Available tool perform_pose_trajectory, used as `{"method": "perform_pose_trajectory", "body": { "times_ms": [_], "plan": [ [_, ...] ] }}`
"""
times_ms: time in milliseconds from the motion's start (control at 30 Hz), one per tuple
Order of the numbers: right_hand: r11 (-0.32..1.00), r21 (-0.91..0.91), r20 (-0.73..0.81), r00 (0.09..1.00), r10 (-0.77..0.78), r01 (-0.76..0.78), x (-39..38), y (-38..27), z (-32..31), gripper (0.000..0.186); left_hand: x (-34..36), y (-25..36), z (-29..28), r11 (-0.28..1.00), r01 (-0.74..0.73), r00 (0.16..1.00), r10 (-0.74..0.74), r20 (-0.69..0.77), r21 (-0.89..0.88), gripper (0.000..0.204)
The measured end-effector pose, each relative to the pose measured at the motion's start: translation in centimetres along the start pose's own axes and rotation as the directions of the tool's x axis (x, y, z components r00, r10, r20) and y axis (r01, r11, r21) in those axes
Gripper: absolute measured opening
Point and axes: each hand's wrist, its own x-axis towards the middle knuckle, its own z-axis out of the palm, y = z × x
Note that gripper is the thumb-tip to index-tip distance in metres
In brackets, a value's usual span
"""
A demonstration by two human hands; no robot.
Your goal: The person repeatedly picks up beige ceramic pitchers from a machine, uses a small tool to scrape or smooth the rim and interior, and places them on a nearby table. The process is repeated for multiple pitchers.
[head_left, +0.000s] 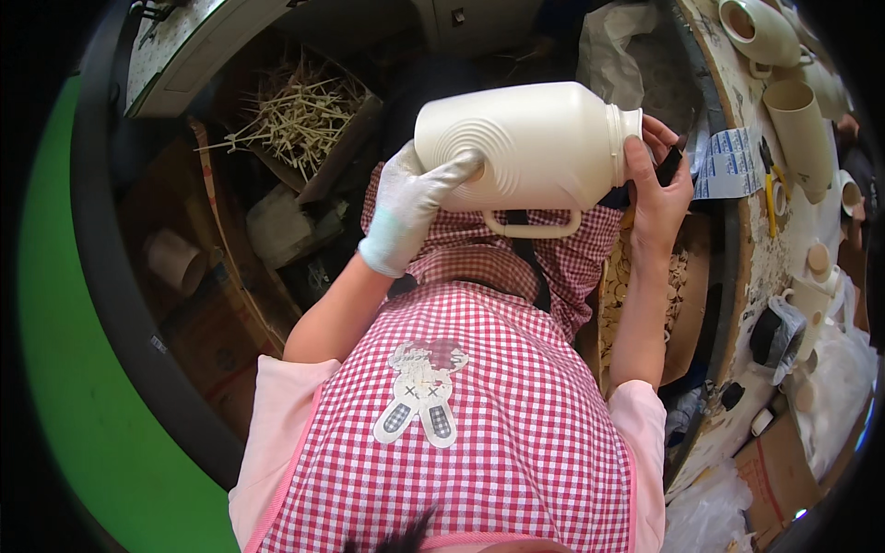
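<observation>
Left hand [411,201] (gloved) and right hand [658,184] hold a jug [548,138] between them

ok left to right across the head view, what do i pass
Bright green surface, pile of thin pale sticks, whitish-gloved left hand, cream plastic jug with handle, bare right hand, blue-and-white sheet, beige open-topped cylinder.

Over there, the jug [530,147] is between the left hand [398,207] and the right hand [659,184], with sticks [300,111] in a box [347,152] ahead to the left and pliers [771,203] on the table [751,241] to the right.
</observation>
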Motion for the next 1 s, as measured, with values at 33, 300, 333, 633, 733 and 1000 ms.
{"method": "perform_pose_trajectory", "body": {
  "times_ms": [33, 300, 333, 633, 733, 1000],
  "plan": [
    [0.998, -0.003, -0.026, 0.998, 0.056, -0.056, 0.1, 0.8, -0.4, 0.051, -0.1, -0.3, 0.5, 0.998, -0.045, 0.998, 0.047, -0.037, 0.05, 0.052],
    [0.754, -0.645, -0.006, 0.986, -0.168, 0.125, 4.0, -0.8, -1.3, 0.047, 0.3, 0.4, 2.0, 0.933, 0.131, 0.991, -0.12, 0.053, -0.335, 0.046],
    [0.835, -0.548, 0.055, 0.998, -0.028, 0.054, 3.0, -2.2, -1.3, 0.047, -0.1, 0.8, 1.7, 0.919, 0.109, 0.993, -0.085, 0.08, -0.379, 0.046],
    [0.902, -0.413, 0.48, 0.872, 0.097, 0.127, -5.2, -3.7, 3.7, 0.041, -0.7, 1.1, 2.3, 0.905, 0.241, 0.945, -0.136, 0.299, -0.35, 0.043],
    [0.876, -0.422, 0.503, 0.864, 0.012, 0.233, -4.9, -3.1, 3.9, 0.039, -0.8, 0.7, 2.3, 0.897, 0.259, 0.946, -0.161, 0.282, -0.358, 0.042],
    [0.769, -0.518, 0.538, 0.841, -0.048, 0.376, -5.0, -3.0, 4.2, 0.039, -0.8, 0.8, 2.1, 0.902, 0.276, 0.951, -0.204, 0.234, -0.332, 0.042]
  ]
}}
